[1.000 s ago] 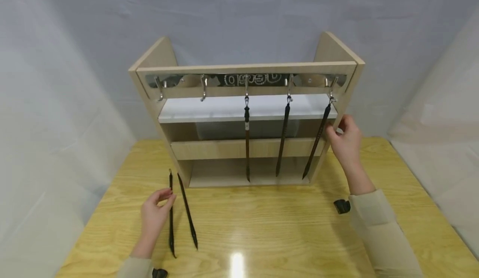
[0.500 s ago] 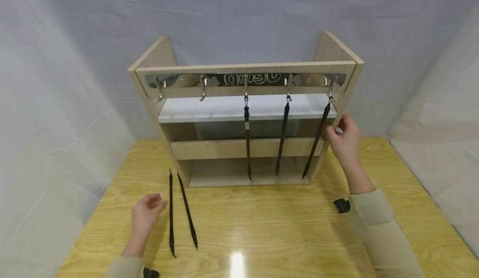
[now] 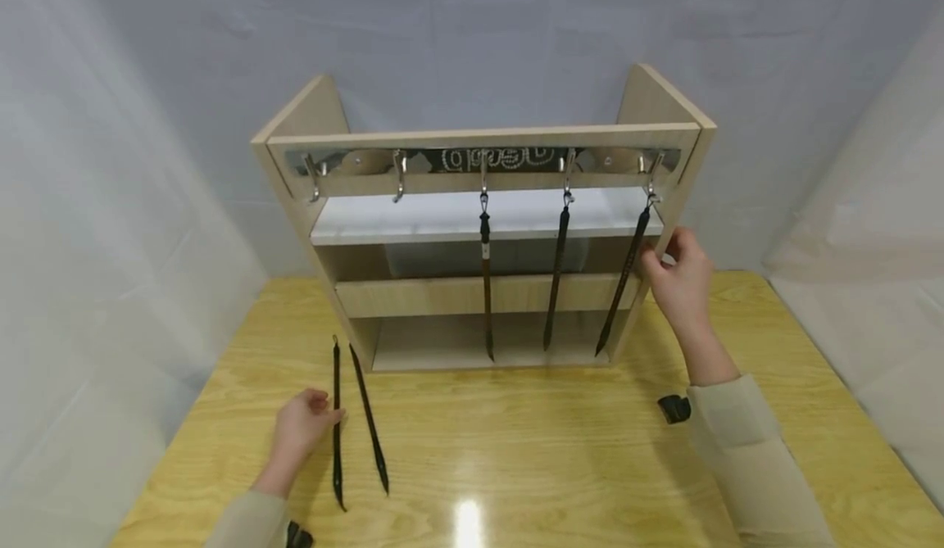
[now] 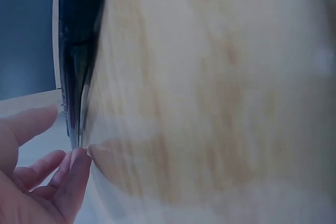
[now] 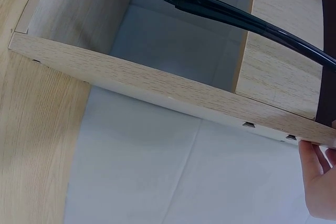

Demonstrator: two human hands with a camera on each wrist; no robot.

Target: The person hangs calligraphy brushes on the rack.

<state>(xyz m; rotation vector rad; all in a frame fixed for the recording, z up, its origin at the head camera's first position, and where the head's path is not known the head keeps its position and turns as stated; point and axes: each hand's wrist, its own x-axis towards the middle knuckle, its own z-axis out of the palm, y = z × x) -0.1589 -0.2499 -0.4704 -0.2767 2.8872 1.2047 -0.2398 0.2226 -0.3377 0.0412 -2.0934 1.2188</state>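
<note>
Two brushes (image 3: 371, 423) on glossy yellow table (image 3: 560, 441) | pale sheeting (image 3: 479, 40) behind

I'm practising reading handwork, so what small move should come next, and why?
Probably the left hand should pinch the left loose brush on the table: its thumb and fingers are at that brush, the two leftmost hooks hold nothing, and the right hand grips the rack by its side.
</note>
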